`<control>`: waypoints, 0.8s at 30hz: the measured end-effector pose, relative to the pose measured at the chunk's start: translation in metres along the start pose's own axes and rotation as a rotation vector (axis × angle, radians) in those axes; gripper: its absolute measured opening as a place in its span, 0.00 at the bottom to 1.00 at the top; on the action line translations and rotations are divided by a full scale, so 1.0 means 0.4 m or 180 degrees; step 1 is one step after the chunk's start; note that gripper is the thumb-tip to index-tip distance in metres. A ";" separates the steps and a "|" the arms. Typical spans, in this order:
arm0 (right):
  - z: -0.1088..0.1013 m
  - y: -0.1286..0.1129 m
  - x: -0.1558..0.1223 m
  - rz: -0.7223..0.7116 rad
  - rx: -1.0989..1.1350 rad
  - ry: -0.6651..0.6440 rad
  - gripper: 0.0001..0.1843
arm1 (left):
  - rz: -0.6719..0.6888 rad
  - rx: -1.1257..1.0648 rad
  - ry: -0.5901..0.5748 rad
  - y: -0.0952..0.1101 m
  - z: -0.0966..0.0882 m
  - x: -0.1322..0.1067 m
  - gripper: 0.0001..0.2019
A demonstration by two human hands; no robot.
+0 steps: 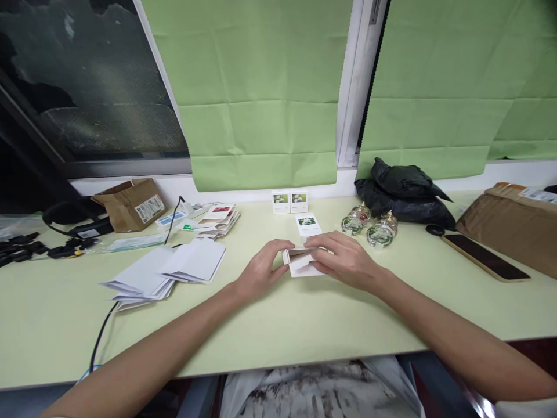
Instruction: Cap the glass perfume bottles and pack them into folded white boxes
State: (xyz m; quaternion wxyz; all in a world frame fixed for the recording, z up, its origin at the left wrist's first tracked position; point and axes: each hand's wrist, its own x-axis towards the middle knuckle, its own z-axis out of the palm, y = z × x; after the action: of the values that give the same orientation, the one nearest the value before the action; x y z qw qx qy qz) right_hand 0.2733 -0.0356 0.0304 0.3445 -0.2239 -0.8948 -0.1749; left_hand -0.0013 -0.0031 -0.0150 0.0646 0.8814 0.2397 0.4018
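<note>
A small white cardboard box (300, 259) is held between my two hands above the middle of the table. Its end facing me is open, and a white flap hangs down at the front. My left hand (261, 271) grips the left side with thumb and fingers. On the other side, my right hand (346, 258) has its fingers bent over the top edge and the opening. Just behind the box lies a white piece with a flower picture (308, 224), partly hidden by my right hand. Two finished-looking white boxes (289, 201) with green flower pictures stand near the wall.
On the left are folded white sheets (143, 270), a stack of printed cards (217, 219), a brown paper bag (138, 204) and a black cable (101, 339). Rightward are shiny glass-like ornaments (382, 230), black plastic parcels (402, 194), a phone (485, 256) and a brown package (513, 223).
</note>
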 end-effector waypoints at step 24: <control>0.023 -0.012 0.016 -0.0148 -0.0500 -0.0319 0.10 | -0.0856 -0.0472 -0.0543 0.005 0.002 0.011 0.22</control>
State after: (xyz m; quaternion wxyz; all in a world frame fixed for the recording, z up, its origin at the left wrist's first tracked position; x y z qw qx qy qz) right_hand 0.2617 -0.0335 0.0276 0.2765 -0.2378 -0.8994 -0.2410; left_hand 0.0025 -0.0025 -0.0119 0.2027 0.8651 0.3189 0.3299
